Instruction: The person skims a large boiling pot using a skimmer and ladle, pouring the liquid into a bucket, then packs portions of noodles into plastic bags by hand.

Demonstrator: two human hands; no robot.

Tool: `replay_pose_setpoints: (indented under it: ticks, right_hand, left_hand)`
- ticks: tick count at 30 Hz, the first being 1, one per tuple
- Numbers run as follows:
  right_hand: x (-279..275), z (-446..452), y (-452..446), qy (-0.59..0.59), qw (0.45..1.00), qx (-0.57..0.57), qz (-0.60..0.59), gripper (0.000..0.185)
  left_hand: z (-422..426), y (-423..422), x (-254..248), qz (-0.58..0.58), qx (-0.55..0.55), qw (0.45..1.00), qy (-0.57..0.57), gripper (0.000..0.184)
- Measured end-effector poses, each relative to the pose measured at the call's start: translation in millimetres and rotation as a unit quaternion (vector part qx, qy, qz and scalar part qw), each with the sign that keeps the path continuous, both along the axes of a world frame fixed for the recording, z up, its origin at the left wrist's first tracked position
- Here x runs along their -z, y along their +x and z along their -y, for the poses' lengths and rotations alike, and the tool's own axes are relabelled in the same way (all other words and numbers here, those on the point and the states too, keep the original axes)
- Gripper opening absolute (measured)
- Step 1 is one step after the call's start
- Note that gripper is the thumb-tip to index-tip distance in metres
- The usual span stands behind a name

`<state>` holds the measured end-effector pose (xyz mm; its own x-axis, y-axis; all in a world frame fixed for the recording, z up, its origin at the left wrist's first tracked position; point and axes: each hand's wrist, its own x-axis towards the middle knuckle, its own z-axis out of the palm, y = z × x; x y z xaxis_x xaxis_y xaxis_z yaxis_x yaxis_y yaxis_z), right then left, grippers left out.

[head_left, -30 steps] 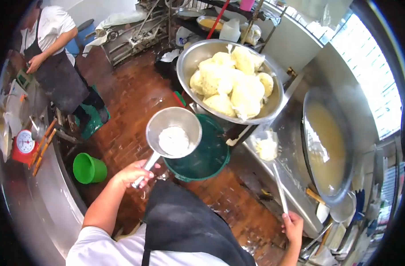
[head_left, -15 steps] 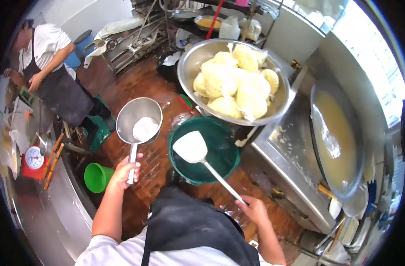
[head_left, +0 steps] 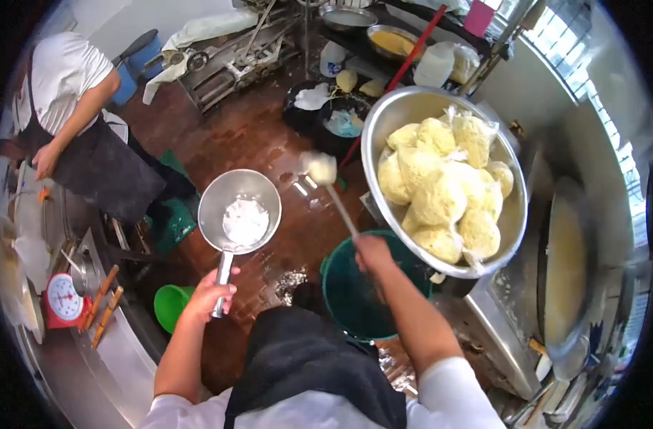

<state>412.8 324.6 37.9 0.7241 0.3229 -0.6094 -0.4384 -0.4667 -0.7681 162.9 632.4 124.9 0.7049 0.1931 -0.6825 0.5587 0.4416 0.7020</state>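
The left grip [head_left: 210,293] is closing, fingers curled, around the handle of a round, shiny metal saucepan [head_left: 212,196], which is hanging over the brown tiled floor [head_left: 258,139] with its open mouth facing up. A white, clumpy substance [head_left: 245,220] is lying in the bottom of the saucepan. The right grip [head_left: 373,254] is wrapping around the metal handle of a long utensil [head_left: 343,209]; the utensil's pale head is pointing away from the body over the floor, too blurred for its exact shape to be told.

Below the right grip and forearm, a dark green round plastic tub [head_left: 328,286] is standing on the floor. Beyond the tub, to the right, a wide silver metal bowl [head_left: 374,175] is holding a heap of pale yellow lumps in clear plastic bags [head_left: 441,196]. The bowl is overlapping the view of the far left corner of a stainless steel table [head_left: 501,336]; its support is hidden. Farther right, a large oval metal pan [head_left: 546,286] is holding yellowish liquid.

On the left, a bright green plastic bucket [head_left: 172,306] is standing beside the inner edge of a curved steel table [head_left: 69,365]. Near that edge, two brown wooden sticks [head_left: 107,316] are lying beside a red scale with a round white dial [head_left: 65,299]. Beyond, a person in a white shirt and dark apron [head_left: 90,171] is standing.
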Motion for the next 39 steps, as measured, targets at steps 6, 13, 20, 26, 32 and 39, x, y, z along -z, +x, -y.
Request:
replay_pose_setpoints:
  ticks: [6,13,20,26,32,39]
  right_hand:
    - [-41.5,-84.1,81.5,0.132,0.961,0.098,-0.224,0.035]
    - [-25.6,-4.2,-50.4,-0.040,0.998,-0.041,0.024,0.037]
    - [-46.0,165.5,-170.8,-0.215,0.960,-0.106,0.145,0.043]
    - [-68.7,324.4,-261.6,-0.238,0.952,-0.105,0.161,0.042]
    - [-110.9,469.6,-347.5,-0.320,0.939,0.036,0.118,0.040]
    - [-169.3,566.6,-318.4,-0.384,0.880,0.162,0.228,0.030]
  left_hand:
    - [-22.3,-9.2,20.3,0.002,-0.025,1.000,-0.016,0.045]
    - [-4.3,3.2,31.0,-0.020,-0.043,0.998,-0.036,0.042]
    - [54.0,10.1,29.7,0.027,-0.087,0.996,-0.008,0.040]
    - [158.5,-16.2,21.1,0.067,-0.151,0.985,-0.054,0.034]
    - [232.0,-25.9,18.8,0.058,-0.136,0.985,-0.085,0.026]
    - [293.0,-30.2,1.5,0.062,-0.051,0.996,-0.038,0.034]
